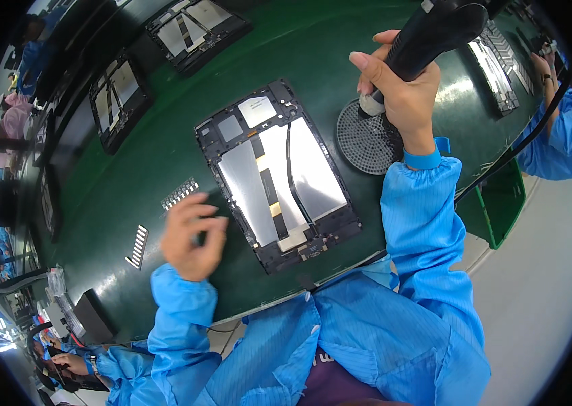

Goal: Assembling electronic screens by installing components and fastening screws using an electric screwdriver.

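Observation:
My right hand (pixel 411 98) is wrapped round a black electric screwdriver (pixel 428 37), its pale tip end down at a round grey perforated dish (pixel 360 145). In front of me lies an opened tablet (pixel 319 169), back side up, showing silver battery surfaces, a dark flex strip and a black cable. Left of the tablet and apart from it, my left hand (pixel 191 240) hovers over the bench, thumb and forefinger curled together. Whatever may be between those fingertips is too small to see. Beside that hand lie a strip of small metallic pieces (pixel 181 194) and a striped white strip (pixel 138 247).
Other opened tablets (pixel 120 101) (pixel 198 34) lie along the far side of the green bench (pixel 157 149). At the right are another device (pixel 494 74) and a green bin (pixel 502 210) below the edge. A black cable (pixel 512 149) crosses there. Co-workers in blue sleeves (pixel 556 132) sit at both sides.

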Demonstrator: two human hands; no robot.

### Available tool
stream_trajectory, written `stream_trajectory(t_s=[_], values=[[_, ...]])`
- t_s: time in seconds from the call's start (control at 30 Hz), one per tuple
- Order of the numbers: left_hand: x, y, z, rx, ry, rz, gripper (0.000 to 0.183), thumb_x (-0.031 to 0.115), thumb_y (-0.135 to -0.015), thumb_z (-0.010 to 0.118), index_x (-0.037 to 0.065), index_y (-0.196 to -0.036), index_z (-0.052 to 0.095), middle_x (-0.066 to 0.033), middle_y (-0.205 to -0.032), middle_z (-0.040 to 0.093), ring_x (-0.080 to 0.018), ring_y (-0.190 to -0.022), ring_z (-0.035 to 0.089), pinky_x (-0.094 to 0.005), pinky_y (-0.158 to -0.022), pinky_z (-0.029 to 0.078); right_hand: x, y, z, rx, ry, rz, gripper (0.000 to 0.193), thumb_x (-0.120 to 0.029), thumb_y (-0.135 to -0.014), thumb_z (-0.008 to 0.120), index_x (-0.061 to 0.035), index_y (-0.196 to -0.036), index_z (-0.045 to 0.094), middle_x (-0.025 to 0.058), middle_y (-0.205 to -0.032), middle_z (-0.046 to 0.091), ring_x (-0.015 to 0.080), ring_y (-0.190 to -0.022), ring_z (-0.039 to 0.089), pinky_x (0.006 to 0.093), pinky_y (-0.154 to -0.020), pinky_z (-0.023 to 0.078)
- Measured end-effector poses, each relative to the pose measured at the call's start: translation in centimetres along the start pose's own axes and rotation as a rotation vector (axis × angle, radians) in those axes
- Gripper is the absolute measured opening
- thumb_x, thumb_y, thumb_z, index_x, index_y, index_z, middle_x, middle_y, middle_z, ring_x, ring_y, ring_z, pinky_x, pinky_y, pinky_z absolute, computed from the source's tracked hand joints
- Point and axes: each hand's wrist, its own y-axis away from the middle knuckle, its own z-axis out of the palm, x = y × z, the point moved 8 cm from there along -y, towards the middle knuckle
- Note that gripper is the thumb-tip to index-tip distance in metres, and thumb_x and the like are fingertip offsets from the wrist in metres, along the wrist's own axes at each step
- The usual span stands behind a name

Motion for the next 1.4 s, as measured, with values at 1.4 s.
stream_trajectory(t_s=[1.4], values=[[-8.4,-0.5,3.5,-0.115,0.574,-0.761,0.019,0.008,-0.075,0.072,-0.005,-0.084,0.062,-0.0077,-0.070,0.063,-0.0068,-0.059,0.058,-0.0202,-0.051,0.046,-6.2,5.7,16.8,-0.502,-0.149,-0.047,0.039,0.002,-0.079,0.062,0.0009,-0.113,0.042,0.0081,-0.063,0.056,0.0166,-0.054,0.056,0.0287,-0.053,0.047]])
